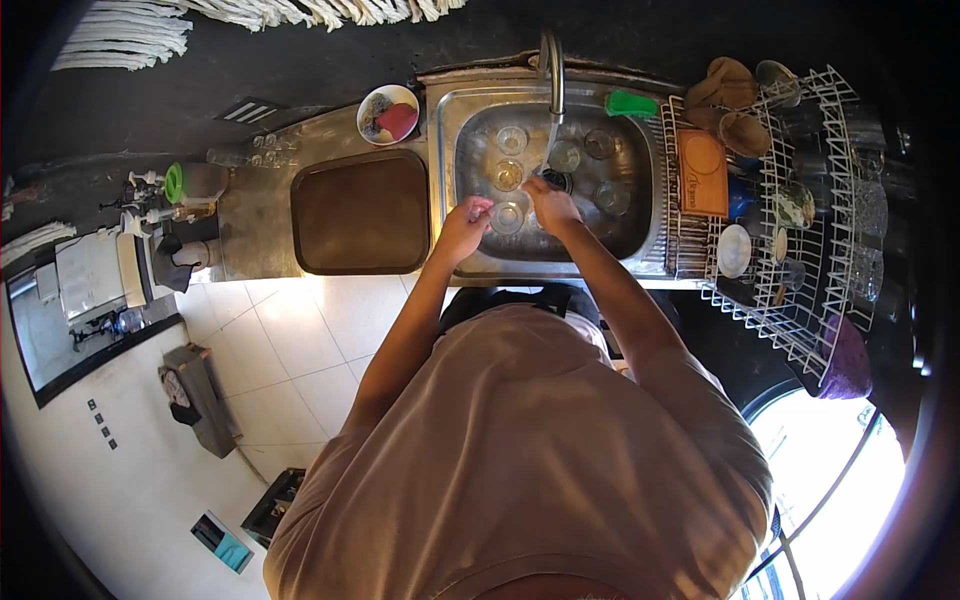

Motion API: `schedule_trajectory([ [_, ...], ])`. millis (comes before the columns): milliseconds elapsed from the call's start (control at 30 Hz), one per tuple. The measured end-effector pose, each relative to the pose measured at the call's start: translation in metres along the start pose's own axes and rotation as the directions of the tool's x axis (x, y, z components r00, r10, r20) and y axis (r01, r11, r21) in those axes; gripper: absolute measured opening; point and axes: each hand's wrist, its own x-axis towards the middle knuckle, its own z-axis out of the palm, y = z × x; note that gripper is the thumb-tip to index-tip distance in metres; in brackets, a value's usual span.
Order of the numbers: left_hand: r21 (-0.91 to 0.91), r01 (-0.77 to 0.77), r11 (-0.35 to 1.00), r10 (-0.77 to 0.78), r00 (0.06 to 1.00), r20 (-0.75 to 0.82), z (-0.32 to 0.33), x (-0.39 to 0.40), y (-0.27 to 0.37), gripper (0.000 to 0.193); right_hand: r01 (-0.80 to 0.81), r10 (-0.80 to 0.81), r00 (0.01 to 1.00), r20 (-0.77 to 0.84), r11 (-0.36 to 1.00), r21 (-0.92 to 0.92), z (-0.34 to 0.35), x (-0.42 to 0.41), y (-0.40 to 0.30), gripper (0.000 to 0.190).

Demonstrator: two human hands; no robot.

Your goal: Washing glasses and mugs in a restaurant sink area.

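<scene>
Water runs from a metal faucet (556, 75) into a stainless steel sink (555, 259). Several clear drinking glasses stand in the basin. My left hand (466, 229) is over the sink's left rim, fingers loosely bent and apart, beside the nearest glass (508, 217); whether the fingertips touch it is unclear. An amber-tinted glass (508, 174) is just beyond that one. My right hand (553, 204) hangs over the middle of the basin, near the drain (555, 180) and below the stream. Its fingers point left, and their undersides are hidden, so I cannot tell whether they hold anything.
Left of the sink lie a brown tray (360, 214) and a white bowl (369, 131) with scouring pads. A green scrubber (631, 103) rests on the sink's back right rim. To the right, a white wire dish rack (814, 289) holds cups, glasses and a wooden board (702, 172).
</scene>
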Motion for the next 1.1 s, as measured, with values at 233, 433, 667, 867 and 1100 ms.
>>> schedule_trajectory([
  [233, -0.052, 0.068, 0.996, -0.063, 0.994, 0.092, 0.0, -0.023, 0.031, 0.019, 0.196, -0.18, 0.977, 0.115, 0.97, -0.144, 0.053, 0.046, 0.022, 0.023],
  [433, -0.109, 0.062, 0.992, -0.051, 0.993, 0.102, -0.004, -0.022, 0.03, 0.02, 0.039, -0.038, 0.999, 0.038, 0.999, -0.024, 0.043, 0.033, 0.025, 0.021],
  [667, -0.219, -0.017, 0.975, 0.051, 0.987, 0.152, 0.003, 0.006, 0.033, 0.023, 0.036, -0.009, 0.994, -0.11, 0.97, 0.242, -0.034, -0.014, 0.021, 0.014],
  [867, -0.052, -0.021, 0.998, 0.03, 0.985, 0.172, 0.027, 0.041, 0.023, 0.034, -0.514, 0.316, 0.818, 0.481, 0.023, 0.858, -0.05, -0.037, 0.049, 0.019],
  [1100, -0.359, 0.681, 0.638, -0.372, 0.681, 0.631, 0.056, 0.073, 0.048, 0.073, -0.304, 0.388, 0.908, 0.159, 0.349, 0.886, -0.11, -0.036, 0.004, 0.031],
])
